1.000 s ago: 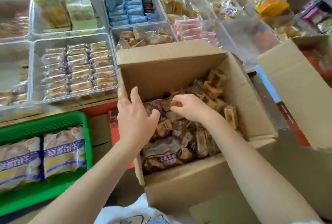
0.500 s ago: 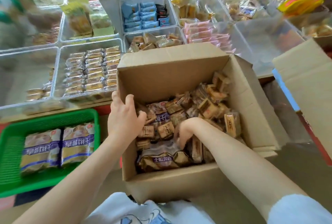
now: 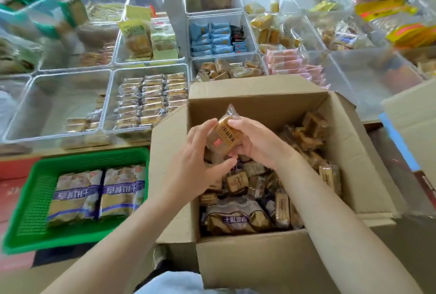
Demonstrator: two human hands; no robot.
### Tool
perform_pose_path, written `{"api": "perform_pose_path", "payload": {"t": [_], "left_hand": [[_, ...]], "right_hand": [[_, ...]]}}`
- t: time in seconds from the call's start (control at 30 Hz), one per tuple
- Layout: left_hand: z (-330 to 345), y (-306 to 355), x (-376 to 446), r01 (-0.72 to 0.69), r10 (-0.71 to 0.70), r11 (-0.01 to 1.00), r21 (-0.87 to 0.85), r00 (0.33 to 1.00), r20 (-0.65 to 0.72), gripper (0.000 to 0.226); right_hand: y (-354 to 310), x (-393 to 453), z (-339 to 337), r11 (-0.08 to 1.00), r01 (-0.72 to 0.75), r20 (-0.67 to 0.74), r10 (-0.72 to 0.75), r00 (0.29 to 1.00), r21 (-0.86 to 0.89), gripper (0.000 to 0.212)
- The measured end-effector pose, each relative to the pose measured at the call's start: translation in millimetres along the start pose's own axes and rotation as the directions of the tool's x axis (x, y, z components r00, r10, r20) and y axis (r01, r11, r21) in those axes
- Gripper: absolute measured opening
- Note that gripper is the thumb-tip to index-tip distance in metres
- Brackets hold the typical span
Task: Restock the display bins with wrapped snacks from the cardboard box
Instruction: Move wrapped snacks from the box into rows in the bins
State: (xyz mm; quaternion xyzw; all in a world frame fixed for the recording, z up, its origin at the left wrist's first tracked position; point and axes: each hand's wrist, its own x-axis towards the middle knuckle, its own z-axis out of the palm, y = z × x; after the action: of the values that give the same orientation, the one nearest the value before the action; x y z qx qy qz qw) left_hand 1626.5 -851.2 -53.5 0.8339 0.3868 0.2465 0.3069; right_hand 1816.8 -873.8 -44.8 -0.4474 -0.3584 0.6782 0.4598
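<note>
Both hands met above the open cardboard box [image 3: 271, 260], holding a brown wrapped snack [image 3: 224, 137] between them. The right hand [image 3: 258, 142] had its fingers curled around the snack's right side; the left hand [image 3: 198, 161] pinched its left edge between thumb and fingers. More snacks filled the box, with clear display bins [image 3: 108, 105] beyond.

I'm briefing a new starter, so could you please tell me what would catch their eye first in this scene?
Both hands, the left hand and the right hand, hold up one brown wrapped snack over the open box of similar snacks at centre. To the left sits a green basket with two large packs, and behind lie clear bins of sorted snacks.
</note>
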Motion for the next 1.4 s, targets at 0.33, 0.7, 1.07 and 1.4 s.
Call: {"api": "perform_pose_path", "payload": {"t": [0.33,0.7,1.07,1.4], "left_hand": [[-161,-159,10,-0.092,0.110,0.970,0.224,0.992,-0.067,0.059],[-314,-488,-1,0.337,-0.369,0.852,0.400,0.929,0.002,0.087],[-305,-561,-1,0.304,-0.400,0.763,0.570,0.915,0.049,0.103],[-306,-560,2,0.277,-0.412,0.748,0.603,0.906,0.096,0.103]], "right_hand": [[-2,128,150,0.796,-0.051,-0.121,-0.027,0.992,-0.603,0.031],[86,417,337,0.377,-0.214,-0.266,-0.089,0.960,-0.901,0.032],[137,572,332,0.025,-0.287,-0.284,-0.238,0.929,-0.958,0.029],[189,572,332,-0.313,-0.250,-0.275,0.038,0.961,-0.916,0.075]]}}
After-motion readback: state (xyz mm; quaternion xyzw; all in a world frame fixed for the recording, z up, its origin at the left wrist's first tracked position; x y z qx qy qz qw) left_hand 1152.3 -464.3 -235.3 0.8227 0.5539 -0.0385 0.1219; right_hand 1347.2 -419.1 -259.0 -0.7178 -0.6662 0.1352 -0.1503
